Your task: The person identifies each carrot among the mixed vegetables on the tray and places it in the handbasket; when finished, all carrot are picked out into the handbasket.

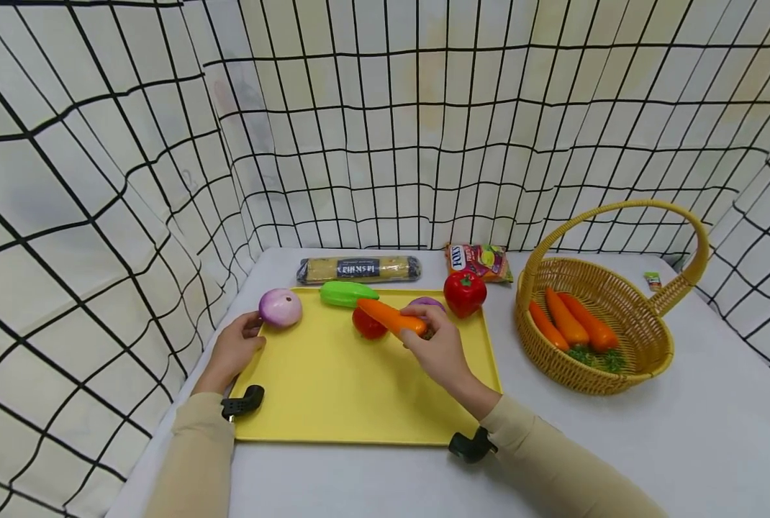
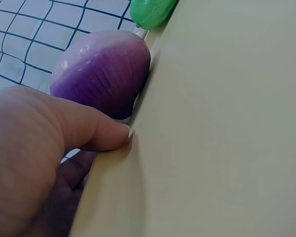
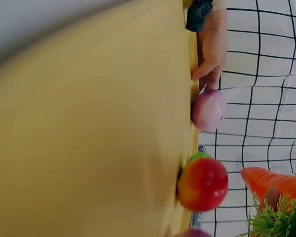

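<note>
My right hand (image 1: 438, 345) holds an orange carrot (image 1: 388, 316) above the right half of a yellow tray (image 1: 333, 392). Its green leafy top (image 3: 281, 219) shows in the right wrist view. Beneath the carrot's tip sits a red round fruit (image 3: 203, 184), and a purple onion (image 1: 429, 303) lies partly hidden behind the hand. My left hand (image 1: 234, 350) grips the tray's left rim, thumb (image 2: 106, 133) on top and fingers outside. Just beyond that thumb, another purple onion (image 1: 280, 308) rests at the back left corner. A green vegetable (image 1: 348, 293) and a red bell pepper (image 1: 465, 293) are along the back edge.
To the tray's right stands a wicker basket (image 1: 553, 374) with a tall handle, holding several carrots (image 1: 569, 320). Behind the tray lie a pasta pack (image 1: 359, 269) and a candy bag (image 1: 478, 261). A small packet (image 1: 653, 280) is past the basket. Black netting over white cloth surrounds the table.
</note>
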Tool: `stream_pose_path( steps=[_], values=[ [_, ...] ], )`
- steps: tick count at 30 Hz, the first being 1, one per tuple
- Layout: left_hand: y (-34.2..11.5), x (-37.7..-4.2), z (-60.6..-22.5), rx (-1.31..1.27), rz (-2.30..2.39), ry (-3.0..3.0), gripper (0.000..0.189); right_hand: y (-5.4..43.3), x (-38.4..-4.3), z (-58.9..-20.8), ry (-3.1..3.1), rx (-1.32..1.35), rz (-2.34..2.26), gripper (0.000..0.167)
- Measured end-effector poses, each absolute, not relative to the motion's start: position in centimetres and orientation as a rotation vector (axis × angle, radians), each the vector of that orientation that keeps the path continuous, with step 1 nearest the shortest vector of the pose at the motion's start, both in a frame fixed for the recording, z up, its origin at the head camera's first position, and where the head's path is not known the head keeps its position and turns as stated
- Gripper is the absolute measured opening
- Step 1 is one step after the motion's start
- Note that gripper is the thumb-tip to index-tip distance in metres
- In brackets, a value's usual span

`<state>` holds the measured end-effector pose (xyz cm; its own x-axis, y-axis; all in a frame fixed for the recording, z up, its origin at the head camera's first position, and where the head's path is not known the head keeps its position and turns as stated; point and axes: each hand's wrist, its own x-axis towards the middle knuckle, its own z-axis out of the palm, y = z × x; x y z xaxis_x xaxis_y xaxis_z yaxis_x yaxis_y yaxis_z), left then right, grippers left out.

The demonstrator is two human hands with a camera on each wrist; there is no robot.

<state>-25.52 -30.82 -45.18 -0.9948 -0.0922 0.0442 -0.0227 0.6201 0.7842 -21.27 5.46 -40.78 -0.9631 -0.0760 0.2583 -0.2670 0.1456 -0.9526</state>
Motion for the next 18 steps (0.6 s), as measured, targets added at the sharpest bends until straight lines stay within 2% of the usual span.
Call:
stream_pose_path(
  steps=[8,18],
  values=[
    [-30.9,-25.7,-45.4,0.086,-1.31,-2.763,0.056,9.4,-20.9,-40.3,-2.275,0.265,1.811,0.025],
    [-30.9,-25.4,-45.2,0.076,-1.319,-2.768,0.057,14.5,-19.8,-40.7,-2.208,0.184,1.953,0.032]
  ],
)
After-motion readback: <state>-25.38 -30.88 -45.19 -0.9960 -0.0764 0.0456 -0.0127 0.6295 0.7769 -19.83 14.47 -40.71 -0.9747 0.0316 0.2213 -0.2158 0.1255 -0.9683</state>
